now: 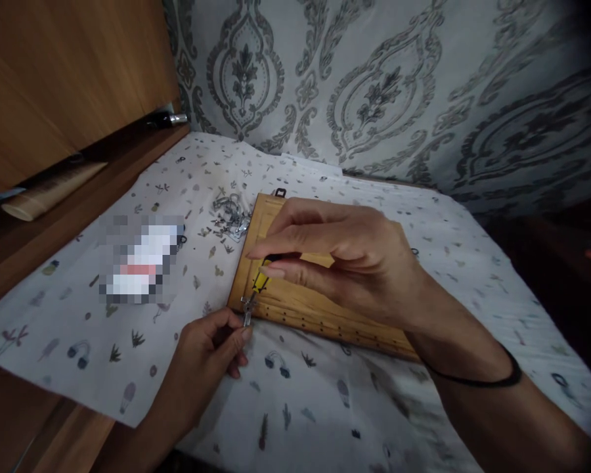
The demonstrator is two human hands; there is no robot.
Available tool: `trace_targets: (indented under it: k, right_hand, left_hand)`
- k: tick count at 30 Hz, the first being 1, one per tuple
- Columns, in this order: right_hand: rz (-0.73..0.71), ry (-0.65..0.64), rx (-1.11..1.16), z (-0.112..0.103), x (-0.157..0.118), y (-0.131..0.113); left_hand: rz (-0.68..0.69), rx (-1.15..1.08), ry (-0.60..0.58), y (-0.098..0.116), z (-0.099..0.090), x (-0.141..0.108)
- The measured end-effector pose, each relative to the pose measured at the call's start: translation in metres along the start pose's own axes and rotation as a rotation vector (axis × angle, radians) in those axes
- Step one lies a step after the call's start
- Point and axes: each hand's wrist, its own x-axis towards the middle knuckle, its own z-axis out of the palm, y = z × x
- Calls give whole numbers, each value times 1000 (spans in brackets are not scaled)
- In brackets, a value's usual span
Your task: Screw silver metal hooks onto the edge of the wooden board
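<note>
The yellow screwdriver [262, 280] is pinched in the right hand [369, 263] over the corner of the board [325, 312]; the metal piece [247, 315] there is pinched by the left hand [209, 348]. If the screwdriver is tilted, its tip could slip and the left hand could be poked. By the board's left edge, small parts [234, 220] could be scattered; open room is given by the cloth [177, 407] nearer the body

Cloth-covered surface [79, 315] w/ wood board [295, 305], metal bits [233, 218] & pixelated item [142, 264].
</note>
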Motion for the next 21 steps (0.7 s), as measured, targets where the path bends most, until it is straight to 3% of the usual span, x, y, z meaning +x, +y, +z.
trace_targets:
  k: [7,17,21]
  right_hand:
    - [-25,-27,-184,-1,1,-9]
    - [-21,-14,-206,5,3,-9]
    - [-2,-83,-171,1,3,-10]
  left_hand:
    - [39,33,-6,1,1,2]
    - [35,36,-15,3,0,3]
    - [24,38,-20,3,0,4]
